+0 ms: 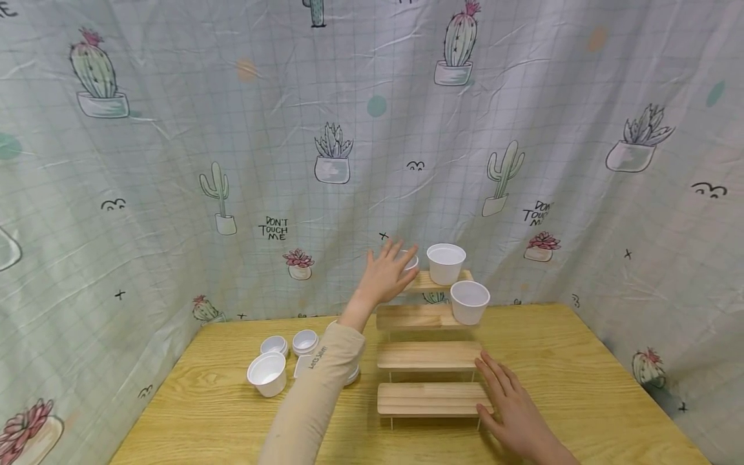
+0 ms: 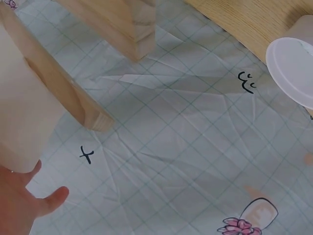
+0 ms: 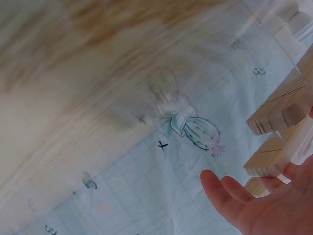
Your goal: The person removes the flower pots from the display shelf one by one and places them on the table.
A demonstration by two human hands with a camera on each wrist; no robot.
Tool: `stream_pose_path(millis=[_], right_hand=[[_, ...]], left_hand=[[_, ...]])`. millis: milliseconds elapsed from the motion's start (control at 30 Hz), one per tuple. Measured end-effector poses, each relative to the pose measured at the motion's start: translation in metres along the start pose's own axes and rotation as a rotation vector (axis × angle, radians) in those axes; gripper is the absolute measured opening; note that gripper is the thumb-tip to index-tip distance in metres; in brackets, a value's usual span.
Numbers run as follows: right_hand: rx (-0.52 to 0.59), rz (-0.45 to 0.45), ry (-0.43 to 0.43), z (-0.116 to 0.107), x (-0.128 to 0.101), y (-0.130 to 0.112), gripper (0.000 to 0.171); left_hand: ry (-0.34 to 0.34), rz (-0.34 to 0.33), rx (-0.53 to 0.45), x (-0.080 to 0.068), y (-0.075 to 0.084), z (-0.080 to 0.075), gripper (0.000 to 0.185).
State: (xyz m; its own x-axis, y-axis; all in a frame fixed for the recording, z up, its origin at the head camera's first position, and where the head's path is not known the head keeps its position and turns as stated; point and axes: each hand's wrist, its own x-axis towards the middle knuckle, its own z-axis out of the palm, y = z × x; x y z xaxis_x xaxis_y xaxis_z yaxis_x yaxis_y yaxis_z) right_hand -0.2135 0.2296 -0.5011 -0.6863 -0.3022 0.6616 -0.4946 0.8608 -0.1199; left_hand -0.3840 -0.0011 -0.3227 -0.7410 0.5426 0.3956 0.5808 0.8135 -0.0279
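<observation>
Left hand (image 1: 386, 274) fingers spread over small white cup (image 1: 410, 261) on top step; right hand (image 1: 511, 403) fingers flat, loosely together, touching lowest step (image 1: 427, 398).

Light wooden table (image 1: 581, 387), stepped wooden rack (image 1: 427, 358) set at its centre, white cups (image 1: 290, 358) grouped at nine o'clock of the rack

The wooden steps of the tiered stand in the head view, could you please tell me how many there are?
4: the top step, second step, third step, and bottom step, beside the right hand.
</observation>
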Motion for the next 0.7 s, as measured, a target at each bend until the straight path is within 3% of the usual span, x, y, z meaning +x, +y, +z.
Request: stream_pose_path(millis=[333, 700], right_hand=[[-0.004, -0.015, 0.011, -0.001, 0.001, -0.001, 0.078], [-0.007, -0.011, 0.006, -0.001, 0.002, -0.003, 0.079]], left_hand=[[-0.008, 0.007, -0.037, -0.004, 0.001, -0.001, 0.051], [0.048, 0.049, 0.044, -0.011, -0.002, -0.003, 0.047]])
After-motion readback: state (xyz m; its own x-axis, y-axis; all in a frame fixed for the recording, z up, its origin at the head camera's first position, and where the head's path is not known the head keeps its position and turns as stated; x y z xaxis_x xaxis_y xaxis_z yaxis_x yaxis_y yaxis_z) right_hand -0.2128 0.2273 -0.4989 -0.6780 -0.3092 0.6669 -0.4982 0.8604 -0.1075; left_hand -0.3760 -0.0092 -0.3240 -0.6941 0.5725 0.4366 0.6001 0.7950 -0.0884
